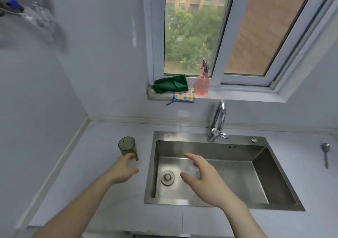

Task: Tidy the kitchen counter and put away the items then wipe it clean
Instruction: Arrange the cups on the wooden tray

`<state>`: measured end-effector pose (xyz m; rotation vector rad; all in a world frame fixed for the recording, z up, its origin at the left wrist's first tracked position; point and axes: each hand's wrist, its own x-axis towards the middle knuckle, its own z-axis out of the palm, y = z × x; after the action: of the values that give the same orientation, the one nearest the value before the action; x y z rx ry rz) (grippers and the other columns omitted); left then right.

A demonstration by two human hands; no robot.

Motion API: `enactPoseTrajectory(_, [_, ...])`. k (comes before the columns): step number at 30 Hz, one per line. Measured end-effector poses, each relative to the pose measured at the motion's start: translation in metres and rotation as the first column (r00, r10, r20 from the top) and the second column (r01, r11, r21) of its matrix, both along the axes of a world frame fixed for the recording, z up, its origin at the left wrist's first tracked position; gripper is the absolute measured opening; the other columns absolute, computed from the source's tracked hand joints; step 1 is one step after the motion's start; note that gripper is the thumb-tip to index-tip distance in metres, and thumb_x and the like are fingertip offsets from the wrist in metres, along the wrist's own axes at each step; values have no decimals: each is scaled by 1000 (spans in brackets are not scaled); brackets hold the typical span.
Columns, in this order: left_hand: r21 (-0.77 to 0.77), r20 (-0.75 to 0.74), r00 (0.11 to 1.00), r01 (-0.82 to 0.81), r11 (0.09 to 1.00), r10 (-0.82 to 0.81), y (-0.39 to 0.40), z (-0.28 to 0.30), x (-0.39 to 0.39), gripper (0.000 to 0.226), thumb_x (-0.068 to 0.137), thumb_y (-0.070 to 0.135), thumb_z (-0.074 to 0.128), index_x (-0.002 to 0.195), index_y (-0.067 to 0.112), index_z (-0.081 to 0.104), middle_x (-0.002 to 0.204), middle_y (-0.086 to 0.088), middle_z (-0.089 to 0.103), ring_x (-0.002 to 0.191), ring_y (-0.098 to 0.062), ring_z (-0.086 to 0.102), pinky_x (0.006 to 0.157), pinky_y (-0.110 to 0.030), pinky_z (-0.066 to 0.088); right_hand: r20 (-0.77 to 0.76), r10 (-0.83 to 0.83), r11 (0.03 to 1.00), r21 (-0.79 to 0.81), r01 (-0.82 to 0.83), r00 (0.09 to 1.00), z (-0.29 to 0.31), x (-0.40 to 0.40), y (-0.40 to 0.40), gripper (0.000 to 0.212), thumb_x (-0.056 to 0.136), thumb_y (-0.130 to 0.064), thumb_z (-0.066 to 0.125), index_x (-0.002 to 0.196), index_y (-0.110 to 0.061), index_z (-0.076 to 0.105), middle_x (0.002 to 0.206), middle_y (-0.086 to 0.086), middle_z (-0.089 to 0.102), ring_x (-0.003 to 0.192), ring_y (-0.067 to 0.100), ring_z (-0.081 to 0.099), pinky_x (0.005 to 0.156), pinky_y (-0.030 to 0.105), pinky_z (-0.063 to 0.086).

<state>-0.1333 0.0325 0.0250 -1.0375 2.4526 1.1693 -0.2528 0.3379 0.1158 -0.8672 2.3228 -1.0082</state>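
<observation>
Left of the sink (201, 138), the green cup (127, 146) is being reached by the spread left hand (123, 171), seemingly for putting away, while the right hand (203, 177) is held empty.

The sink (274, 173) is brushed stainless steel with a dull sheen; its faucet (218, 120) is mirror-bright chrome. The counter (102, 192) looks smooth and matt, pale grey. The cup (127, 146) is translucent green, glossy plastic or glass. On the sill, a soft green cloth (171, 84) lies beside a translucent pink plastic spray bottle (201, 85). The spoon (325, 154) is dull metal.
</observation>
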Motion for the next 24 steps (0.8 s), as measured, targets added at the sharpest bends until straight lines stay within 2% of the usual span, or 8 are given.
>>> enactPoseTrajectory(3, [80,2,1000,-31,996,31,-21,-17,-19,73,89,27,74,153,23,39,153,-7,41,137,-27,45,114,-39,40,-4,-51,999,11,51,999,-5,0,-10,57,93,-44,65,146,-42,43,144,-32,41,133,-8,38,112,23,34])
enactPoseTrajectory(6, [165,20,997,-75,983,73,-36,-35,-33,75,86,33,75,152,31,39,156,-7,35,140,-27,39,116,-45,38,13,-102,995,25,101,995,-8,1,-15,56,94,-42,66,145,-43,43,142,-34,42,133,-9,38,110,20,33])
enactPoseTrajectory(10, [276,35,988,-153,949,149,-45,-53,-46,72,88,29,74,151,33,40,157,-6,33,138,-28,40,113,-49,43,18,-159,986,47,158,987,-15,0,-15,55,93,-42,67,143,-46,43,134,-45,36,131,-9,39,111,21,34])
enactPoseTrajectory(15, [363,21,971,-228,903,237,-46,-62,-55,71,93,15,69,155,26,36,159,-6,34,139,-29,42,112,-45,43,10,-201,978,65,200,980,-22,2,-13,58,93,-42,67,146,-40,44,143,-33,42,133,-9,39,111,17,30])
enactPoseTrajectory(19, [386,-19,948,-286,877,318,-48,-71,-58,61,93,6,64,150,20,47,148,-8,49,129,-29,52,113,-45,43,16,-214,973,85,212,977,-28,4,-9,57,92,-45,66,145,-42,44,142,-34,42,133,-8,40,111,19,32])
enactPoseTrajectory(22, [383,-80,921,-324,865,381,-43,-64,-55,47,95,3,58,140,14,58,129,-7,62,111,-27,59,99,-37,47,23,-228,971,82,225,973,-32,6,-6,57,93,-43,67,145,-41,44,141,-34,42,132,-6,41,112,21,33])
enactPoseTrajectory(24, [371,-161,908,-308,876,387,-34,-51,-51,38,98,6,56,133,16,65,127,-3,61,111,-26,57,97,-34,45,36,-239,969,81,235,970,-33,8,-3,57,93,-43,67,144,-42,44,140,-33,42,131,-7,41,111,20,33])
